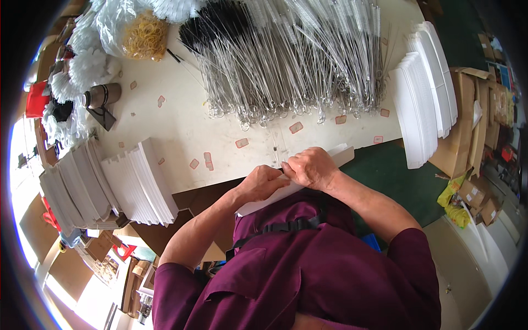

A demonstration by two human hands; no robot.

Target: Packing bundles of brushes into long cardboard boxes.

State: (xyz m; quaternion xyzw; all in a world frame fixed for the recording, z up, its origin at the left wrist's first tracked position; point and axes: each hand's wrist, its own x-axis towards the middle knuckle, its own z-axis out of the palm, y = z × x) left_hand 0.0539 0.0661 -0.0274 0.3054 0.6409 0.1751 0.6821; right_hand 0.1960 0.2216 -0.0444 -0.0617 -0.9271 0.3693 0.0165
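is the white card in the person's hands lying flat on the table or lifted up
Lifted, as far as the view shows. Both the left hand and right hand grip the white card, whose near end juts past the table edge over the lap.

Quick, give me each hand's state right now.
Left hand: closed on the white card at the table edge.
Right hand: closed, pinching the same white card.

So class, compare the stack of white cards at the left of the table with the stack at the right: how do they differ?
The left stack of cards fans out along the table's near edge, beside the left hand. The right stack of cards stands taller at the far right end, out of reach of the right hand. Both are plain white.
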